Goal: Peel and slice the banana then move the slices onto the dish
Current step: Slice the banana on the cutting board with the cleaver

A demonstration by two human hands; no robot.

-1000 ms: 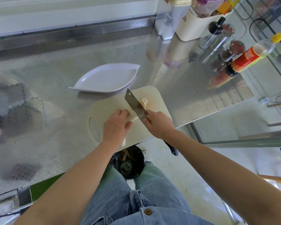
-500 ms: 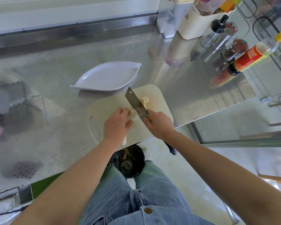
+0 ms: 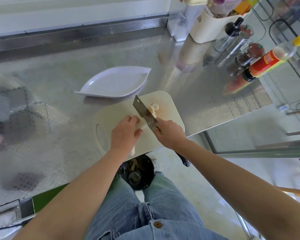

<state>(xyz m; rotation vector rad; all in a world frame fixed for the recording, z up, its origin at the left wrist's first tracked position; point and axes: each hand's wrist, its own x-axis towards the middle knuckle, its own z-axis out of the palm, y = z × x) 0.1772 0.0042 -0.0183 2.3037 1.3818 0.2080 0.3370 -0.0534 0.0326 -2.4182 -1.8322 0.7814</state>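
Right grip (image 3: 170,133) holds knife (image 3: 144,113) — left grip (image 3: 125,133) steadies banana (image 3: 143,125).

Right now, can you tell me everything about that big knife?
The knife is a cleaver with a broad, rectangular, grey metal blade, a small hole near its far top corner, and a dark handle. The right hand grips it where blade meets handle; the handle's end pokes out behind the wrist. Its edge is down on the peeled banana over the cutting board.
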